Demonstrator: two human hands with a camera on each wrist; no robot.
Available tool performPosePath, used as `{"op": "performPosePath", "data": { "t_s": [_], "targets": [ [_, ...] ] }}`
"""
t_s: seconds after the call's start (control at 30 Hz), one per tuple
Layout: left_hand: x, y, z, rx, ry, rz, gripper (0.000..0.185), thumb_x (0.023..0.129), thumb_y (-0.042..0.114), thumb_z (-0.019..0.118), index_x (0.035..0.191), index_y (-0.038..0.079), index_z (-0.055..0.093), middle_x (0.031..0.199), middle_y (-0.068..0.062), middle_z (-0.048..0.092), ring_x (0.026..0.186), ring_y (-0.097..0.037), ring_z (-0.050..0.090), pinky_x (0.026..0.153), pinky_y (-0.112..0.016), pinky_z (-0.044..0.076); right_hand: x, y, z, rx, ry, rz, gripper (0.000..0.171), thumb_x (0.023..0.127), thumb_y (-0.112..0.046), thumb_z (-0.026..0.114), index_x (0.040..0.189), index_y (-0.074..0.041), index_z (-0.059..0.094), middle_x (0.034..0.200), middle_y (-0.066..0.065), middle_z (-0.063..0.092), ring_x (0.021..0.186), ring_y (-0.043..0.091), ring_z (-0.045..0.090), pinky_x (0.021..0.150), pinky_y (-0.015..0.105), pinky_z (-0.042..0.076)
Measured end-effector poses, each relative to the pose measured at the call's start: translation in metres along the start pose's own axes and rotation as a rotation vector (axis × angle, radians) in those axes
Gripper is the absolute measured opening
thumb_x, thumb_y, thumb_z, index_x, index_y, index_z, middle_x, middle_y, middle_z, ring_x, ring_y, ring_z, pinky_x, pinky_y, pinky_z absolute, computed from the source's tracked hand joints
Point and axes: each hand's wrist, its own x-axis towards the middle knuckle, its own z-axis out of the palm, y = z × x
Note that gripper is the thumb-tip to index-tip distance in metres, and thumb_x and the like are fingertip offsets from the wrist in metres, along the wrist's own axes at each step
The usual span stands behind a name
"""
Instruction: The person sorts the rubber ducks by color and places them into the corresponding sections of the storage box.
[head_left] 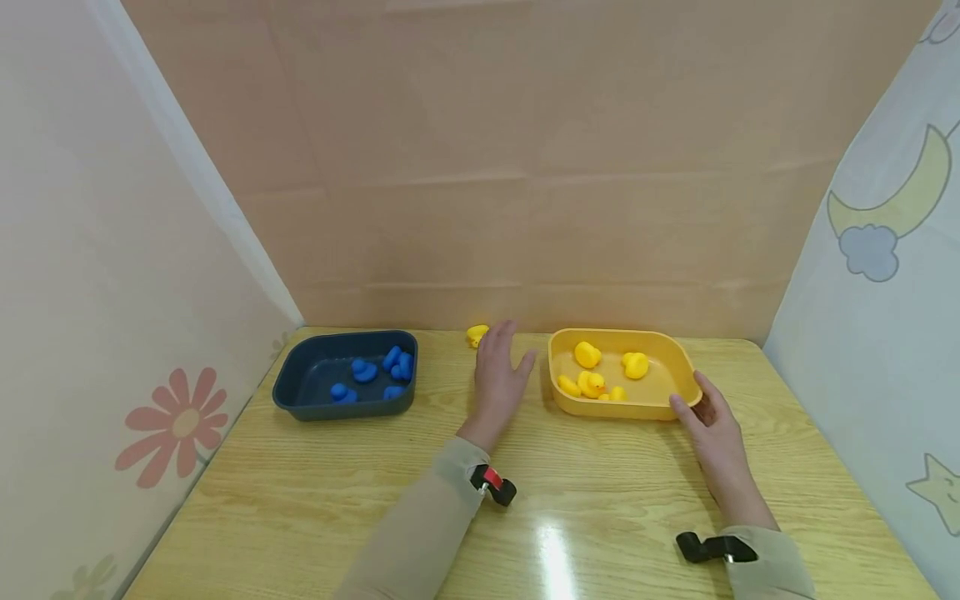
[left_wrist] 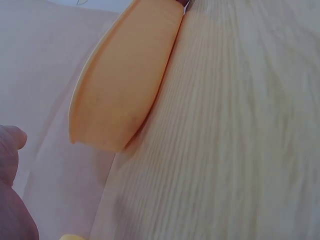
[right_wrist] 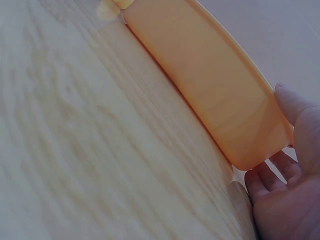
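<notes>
A lone yellow toy duck [head_left: 477, 335] lies at the back of the table, partly hidden by my left hand [head_left: 501, 379]. That hand's fingers reach out beside the duck, thumb spread to the right; whether they touch it I cannot tell. My right hand [head_left: 716, 437] holds the right end of a yellow bin [head_left: 660, 410], its thumb at the rim and fingers at the end wall. In the right wrist view the fingers [right_wrist: 270, 177] bend around the bin's lower corner. Several yellow ducks [head_left: 635, 365] lie inside that bin.
A dark blue bin [head_left: 300, 392] with several blue ducks [head_left: 364, 370] stands at the left of the wooden table [head_left: 300, 492]. Behind the table rises a brown paper backdrop [head_left: 525, 208]. Patterned white panels [head_left: 847, 350] flank both sides.
</notes>
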Motion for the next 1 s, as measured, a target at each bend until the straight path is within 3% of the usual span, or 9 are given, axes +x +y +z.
{"op": "performPosePath", "data": {
  "t_s": [0.17, 0.6, 1.0],
  "targets": [
    [0.007, -0.011, -0.006, 0.016, 0.02, 0.004, 0.058, 0.106, 0.023, 0.078, 0.159, 0.009, 0.057, 0.167, -0.012, 0.049, 0.156, -0.032, 0.042, 0.128, -0.051, 0.038, -0.001, 0.001, 0.0, -0.002, -0.008, -0.011, 0.09, 0.113, -0.05, 0.06, 0.18, -0.022, 0.006, 0.184, 0.014, 0.007, 0.167, 0.042, 0.015, 0.124, 0.019, 0.028],
    [0.024, -0.031, -0.014, 0.12, -0.01, -0.005, 0.066, 0.108, 0.026, 0.076, 0.164, 0.005, 0.049, 0.17, -0.015, 0.045, 0.159, -0.035, 0.038, 0.132, -0.054, 0.029, -0.004, 0.003, -0.002, -0.018, -0.021, -0.02, 0.092, 0.113, -0.053, 0.059, 0.18, -0.023, 0.005, 0.184, 0.013, 0.006, 0.167, 0.043, 0.014, 0.121, 0.013, 0.027],
    [0.037, -0.057, -0.017, 0.187, -0.047, -0.105, 0.064, 0.11, 0.029, 0.074, 0.166, 0.012, 0.049, 0.17, -0.009, 0.046, 0.158, -0.031, 0.04, 0.131, -0.05, 0.03, -0.002, -0.001, 0.0, 0.013, -0.008, -0.024, 0.09, 0.113, -0.051, 0.061, 0.18, -0.023, 0.007, 0.184, 0.014, 0.007, 0.167, 0.042, 0.014, 0.122, 0.015, 0.028]
  ]
}}
